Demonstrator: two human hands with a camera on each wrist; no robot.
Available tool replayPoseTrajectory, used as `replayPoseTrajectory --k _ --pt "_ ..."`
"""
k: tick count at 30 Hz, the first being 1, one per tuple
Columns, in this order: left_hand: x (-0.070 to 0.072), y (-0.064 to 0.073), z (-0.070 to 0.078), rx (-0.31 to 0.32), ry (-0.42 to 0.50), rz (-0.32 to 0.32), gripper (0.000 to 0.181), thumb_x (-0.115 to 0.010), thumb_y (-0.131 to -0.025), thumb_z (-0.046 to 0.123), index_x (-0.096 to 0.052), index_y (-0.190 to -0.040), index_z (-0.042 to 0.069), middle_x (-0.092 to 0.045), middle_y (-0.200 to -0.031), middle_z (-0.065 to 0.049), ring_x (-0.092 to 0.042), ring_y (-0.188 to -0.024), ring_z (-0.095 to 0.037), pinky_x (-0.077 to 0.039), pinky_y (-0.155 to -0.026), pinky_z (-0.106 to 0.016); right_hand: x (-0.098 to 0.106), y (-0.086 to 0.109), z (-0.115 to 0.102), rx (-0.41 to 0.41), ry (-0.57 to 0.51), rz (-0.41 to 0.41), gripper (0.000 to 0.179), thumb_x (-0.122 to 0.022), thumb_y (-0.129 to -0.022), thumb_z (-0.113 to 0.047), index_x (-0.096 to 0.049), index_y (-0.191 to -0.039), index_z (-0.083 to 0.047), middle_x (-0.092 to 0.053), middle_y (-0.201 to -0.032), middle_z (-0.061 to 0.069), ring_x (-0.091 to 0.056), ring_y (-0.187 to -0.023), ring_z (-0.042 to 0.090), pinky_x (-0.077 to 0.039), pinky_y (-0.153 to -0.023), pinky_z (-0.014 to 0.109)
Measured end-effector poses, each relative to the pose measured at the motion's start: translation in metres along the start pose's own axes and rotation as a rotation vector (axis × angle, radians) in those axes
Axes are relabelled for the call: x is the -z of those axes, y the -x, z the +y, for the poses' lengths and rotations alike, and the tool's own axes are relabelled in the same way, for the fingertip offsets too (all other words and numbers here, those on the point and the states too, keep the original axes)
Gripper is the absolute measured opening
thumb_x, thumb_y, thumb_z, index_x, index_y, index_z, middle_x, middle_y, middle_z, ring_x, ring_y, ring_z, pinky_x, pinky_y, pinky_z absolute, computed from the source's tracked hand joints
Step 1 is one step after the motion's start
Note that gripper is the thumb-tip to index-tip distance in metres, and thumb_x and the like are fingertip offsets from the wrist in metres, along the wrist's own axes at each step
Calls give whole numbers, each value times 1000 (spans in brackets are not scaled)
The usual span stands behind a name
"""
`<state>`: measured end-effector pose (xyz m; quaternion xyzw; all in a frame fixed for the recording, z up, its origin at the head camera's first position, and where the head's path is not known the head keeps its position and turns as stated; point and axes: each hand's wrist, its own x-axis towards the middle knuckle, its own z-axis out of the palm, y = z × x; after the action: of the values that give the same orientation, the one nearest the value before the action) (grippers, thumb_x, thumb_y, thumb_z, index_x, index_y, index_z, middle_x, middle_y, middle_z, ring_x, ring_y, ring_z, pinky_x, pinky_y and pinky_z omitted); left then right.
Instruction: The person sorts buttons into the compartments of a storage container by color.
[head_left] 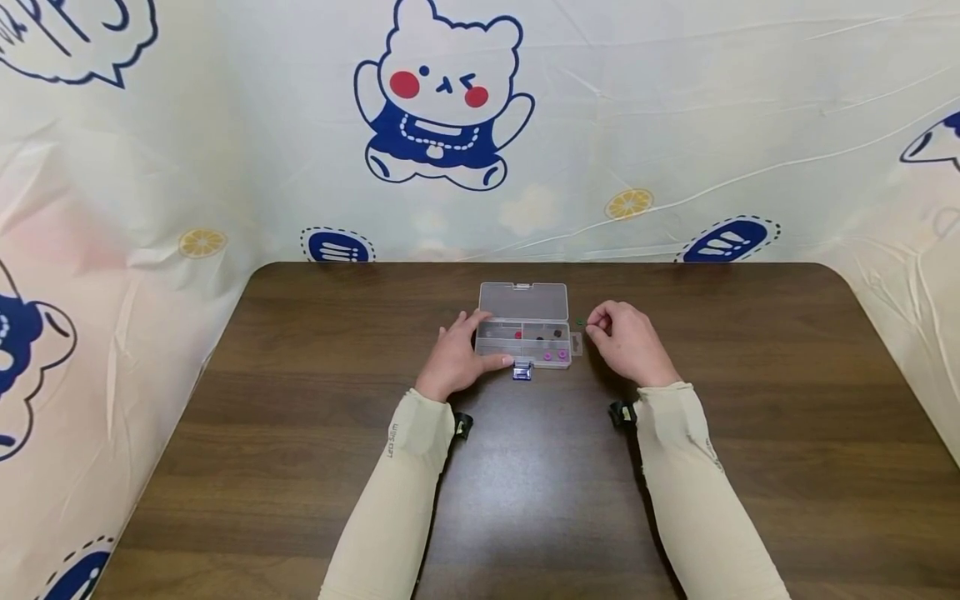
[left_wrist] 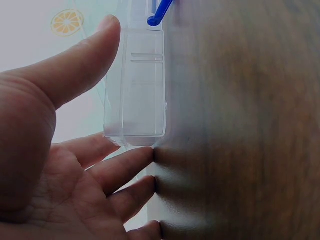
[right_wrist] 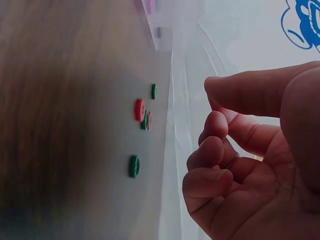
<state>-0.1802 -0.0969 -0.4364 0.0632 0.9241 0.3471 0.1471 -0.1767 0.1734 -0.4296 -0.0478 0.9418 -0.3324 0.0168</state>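
A clear plastic compartment box (head_left: 523, 342) lies on the table with its lid (head_left: 523, 301) raised at the back. Purple buttons (head_left: 562, 355) sit in its front right compartment, and a red button (head_left: 518, 335) and dark pieces lie farther back. My left hand (head_left: 459, 354) spans the box's left end, thumb at the front edge, fingertips on the table in the left wrist view. Right of the box, my right hand (head_left: 628, 340) has curled fingers, thumb against index finger; nothing shows between them. Below it lie a green button (right_wrist: 134, 166), a red button (right_wrist: 140, 110) and several others.
Blue latch (head_left: 522, 372) hangs at the box's front edge, and a clear hanging tab (head_left: 577, 343) sticks out at its right. The brown wooden table (head_left: 360, 492) meets a printed cloth (head_left: 570, 167) at the back and sides.
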Motion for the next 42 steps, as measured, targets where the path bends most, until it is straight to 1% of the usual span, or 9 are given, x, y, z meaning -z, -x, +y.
replayPoseTrajectory --k 4,12,21,29,33,42 --pt "0 -1 -1 -5 -4 2 79 -81 -85 39 -44 -152 19 -32 -162 -9 -16 -153 -29 -7 -124 -51 2 0 3 -20 0 -19 8 -61 -98 -9 -65 -101 -3 -58 -93 13 -52 -88 29 -44 -79 41" --pt "-1 -2 -2 -4 -2 -4 79 -81 -85 40 -44 -152 19 -32 -162 -9 -15 -153 -31 -7 -124 -53 4 -1 10 -15 13 -46 8 -63 -97 -10 -66 -99 -3 -58 -91 12 -52 -86 29 -43 -76 39" --pt "0 -3 -3 -22 -1 7 79 -81 -85 40 -45 -151 17 -33 -161 -11 -17 -153 -31 -7 -123 -53 6 -2 13 3 38 -76 6 -67 -94 -9 -68 -96 -4 -60 -85 10 -54 -80 28 -44 -73 38" --pt "-1 -3 -2 -20 -5 7 79 -81 -85 40 -45 -151 18 -33 -161 -13 -17 -152 -35 -8 -123 -54 4 -1 17 -19 45 -122 6 -67 -94 -10 -68 -97 -5 -58 -87 10 -53 -82 28 -44 -74 38" --pt "0 -3 -2 -15 0 7 79 -81 -85 40 -44 -151 19 -32 -162 -13 -17 -152 -37 -9 -123 -54 3 -2 19 -18 48 -125 6 -67 -93 -9 -68 -97 -4 -58 -87 10 -53 -82 28 -44 -74 38" --pt "-1 -3 -3 -14 -1 8 80 -82 -84 40 -44 -151 19 -32 -162 -11 -17 -152 -36 -9 -123 -54 2 -1 21 -17 51 -138 7 -67 -94 -8 -69 -99 -3 -59 -89 11 -54 -84 28 -44 -76 39"
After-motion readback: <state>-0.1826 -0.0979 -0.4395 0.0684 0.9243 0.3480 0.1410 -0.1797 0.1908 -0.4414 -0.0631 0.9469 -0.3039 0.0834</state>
